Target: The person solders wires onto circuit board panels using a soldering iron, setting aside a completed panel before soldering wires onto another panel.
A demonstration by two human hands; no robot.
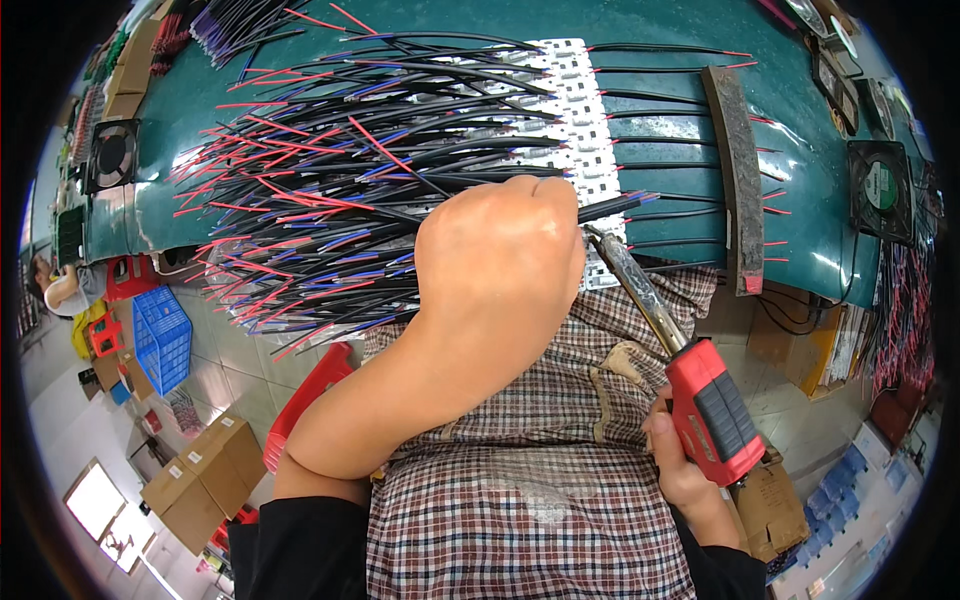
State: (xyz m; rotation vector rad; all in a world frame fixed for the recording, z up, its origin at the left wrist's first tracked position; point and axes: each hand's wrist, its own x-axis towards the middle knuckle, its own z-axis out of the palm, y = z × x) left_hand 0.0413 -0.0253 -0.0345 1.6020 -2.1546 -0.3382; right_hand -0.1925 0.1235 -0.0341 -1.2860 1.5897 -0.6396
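Observation:
My left hand [500, 250] is a closed fist over the white strip of small fittings [590, 150]. A thick black cable [605, 208] with blue wire ends pokes out at the fist's right side; the fingertips are hidden beneath. My right hand [685, 465] grips a red and black soldering iron [715, 410] by its handle, lower right. The iron's metal barrel slants up and left, its thin tip close beside the left fist at the strip's edge. Many black cables [370, 160] with red and blue ends fan out left of the strip; several single ones extend to the right.
A dark weight bar [735, 180] lies across the right-hand cables on the green table [660, 20]. Small black fans stand at the left [110, 157] and right [880, 190]. A blue crate [162, 340] and cardboard boxes [208, 470] are on the floor at left.

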